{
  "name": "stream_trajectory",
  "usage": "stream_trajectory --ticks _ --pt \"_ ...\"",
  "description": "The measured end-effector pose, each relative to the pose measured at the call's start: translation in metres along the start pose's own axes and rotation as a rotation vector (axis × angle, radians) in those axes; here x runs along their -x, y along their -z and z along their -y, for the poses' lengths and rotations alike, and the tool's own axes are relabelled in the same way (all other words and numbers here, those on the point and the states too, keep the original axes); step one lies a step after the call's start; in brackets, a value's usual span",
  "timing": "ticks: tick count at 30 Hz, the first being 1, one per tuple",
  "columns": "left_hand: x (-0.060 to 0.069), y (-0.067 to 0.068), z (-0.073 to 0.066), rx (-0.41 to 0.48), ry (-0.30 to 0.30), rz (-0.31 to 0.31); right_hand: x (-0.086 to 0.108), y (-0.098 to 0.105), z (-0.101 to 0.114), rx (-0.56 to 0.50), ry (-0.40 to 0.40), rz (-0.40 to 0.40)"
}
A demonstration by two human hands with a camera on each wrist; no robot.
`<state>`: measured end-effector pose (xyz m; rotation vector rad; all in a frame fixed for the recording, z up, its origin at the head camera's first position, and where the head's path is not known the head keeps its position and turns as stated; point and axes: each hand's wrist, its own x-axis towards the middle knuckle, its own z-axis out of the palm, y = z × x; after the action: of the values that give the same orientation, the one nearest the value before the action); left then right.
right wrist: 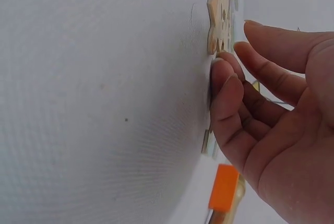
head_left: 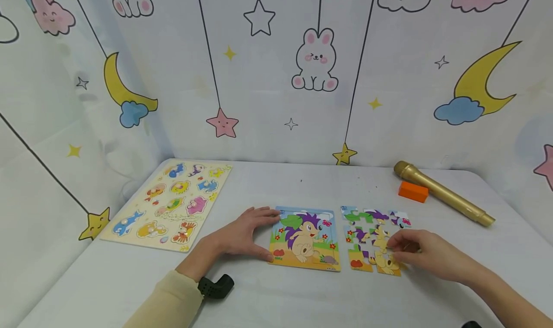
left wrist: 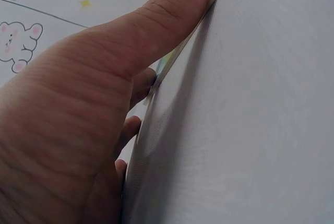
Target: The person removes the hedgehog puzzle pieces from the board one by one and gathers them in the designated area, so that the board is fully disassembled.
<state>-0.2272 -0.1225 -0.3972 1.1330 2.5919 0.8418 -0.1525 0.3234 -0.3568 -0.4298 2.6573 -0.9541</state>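
My left hand (head_left: 246,234) lies at the left edge of a square hedgehog picture puzzle board (head_left: 330,239), thumb near its lower corner and fingers toward the upper one. In the left wrist view, the thumb (left wrist: 156,31) rests on the board's rim. Loose jigsaw pieces (head_left: 360,261) with the same hedgehog picture lie in rough rows to its right. My right hand (head_left: 432,253) is over the right side of these pieces and hides some. In the right wrist view, bent fingertips (right wrist: 224,72) reach down beside a wooden piece (right wrist: 214,25), and the thumb stands apart from them.
A larger pegged board of sea animals (head_left: 168,205) lies at the back left. At the back right are an orange block (head_left: 413,192) and a gold microphone (head_left: 449,196). A white cloth with printed stars, moons and bunnies (head_left: 315,59) hangs behind the white table (head_left: 302,299).
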Motion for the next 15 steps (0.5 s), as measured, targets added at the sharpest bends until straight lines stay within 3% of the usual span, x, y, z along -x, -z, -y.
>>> stream_trajectory --ticks 7,15 --pt "0.0 0.0 0.0 0.003 -0.005 0.002 0.0 0.001 0.002 -0.009 0.023 -0.009" --pt "0.0 0.0 0.002 0.005 -0.006 0.002 -0.006 0.005 0.017 -0.095 0.048 -0.008"
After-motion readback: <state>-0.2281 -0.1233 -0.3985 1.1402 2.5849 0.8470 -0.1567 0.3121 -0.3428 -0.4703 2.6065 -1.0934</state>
